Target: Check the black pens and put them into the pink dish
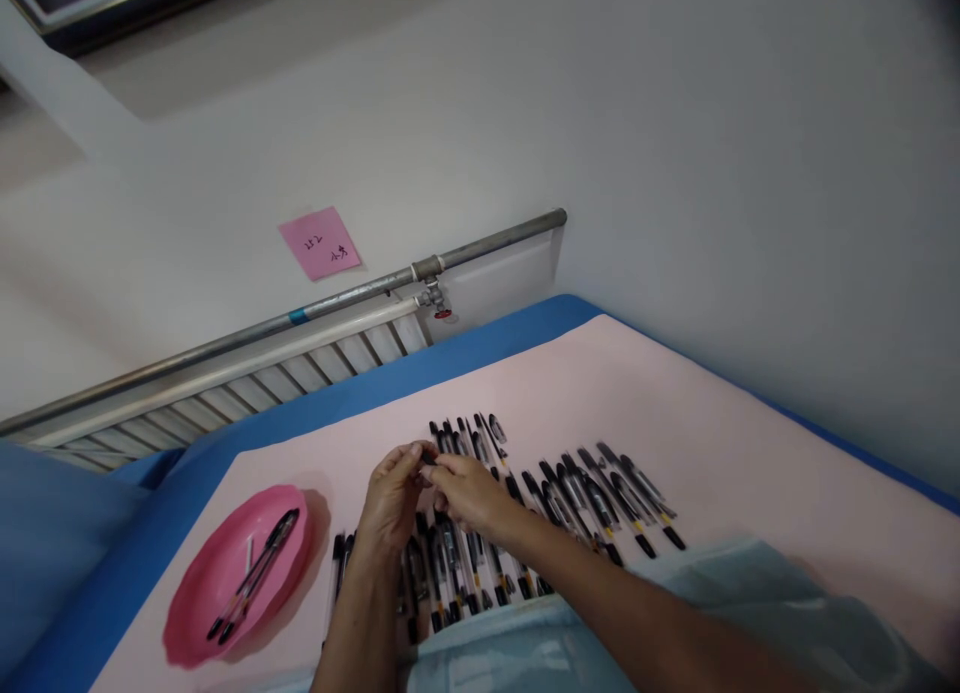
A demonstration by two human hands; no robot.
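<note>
My left hand [396, 488] and my right hand [466, 488] meet above the table, fingertips pinched together. Between them shows a small black pen part [428, 459]; the fingers hide the rest of it, so I cannot tell if it is a cap alone or the end of a whole pen. Below and around the hands lie many black-capped clear pens [577, 493], in loose rows, with loose caps and pen parts among them. More pens [454, 563] lie close under my wrists, partly covered by the forearms.
A pink scalloped bowl [187, 583] at the left holds a few pens [259, 573] and a small white stick. A pale pink sheet [720, 453] covers the blue tabletop [525, 325]. Behind are a radiator [322, 365], a metal pipe [360, 295] and a pink note [321, 243] on the wall.
</note>
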